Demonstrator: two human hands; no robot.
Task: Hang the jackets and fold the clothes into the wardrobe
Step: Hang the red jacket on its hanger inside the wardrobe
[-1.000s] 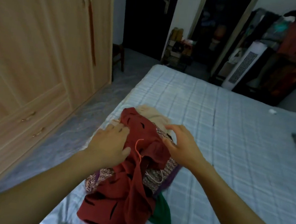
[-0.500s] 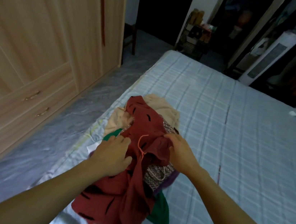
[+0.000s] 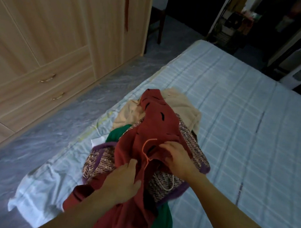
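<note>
Red garment (image 3: 154, 133) tops the pile at the bed (image 3: 240, 125) corner, across from the shut wardrobe (image 3: 60, 35). My left hand (image 3: 123, 185) and right hand (image 3: 176, 159) each clutch its cloth. Lifting may snag its orange cord (image 3: 143, 147) (one thin loop) and drag the heap floorward. Beneath it I count one beige garment (image 3: 181, 108), one green garment (image 3: 162, 224) and one tweed garment (image 3: 193, 146).

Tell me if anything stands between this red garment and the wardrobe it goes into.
Yes: the doors of the light wooden wardrobe are shut and block the way in. The grey floor between the checked bed and wardrobe shows no obstacle. Left hand and right hand both touch the red black-dashed garment.
</note>
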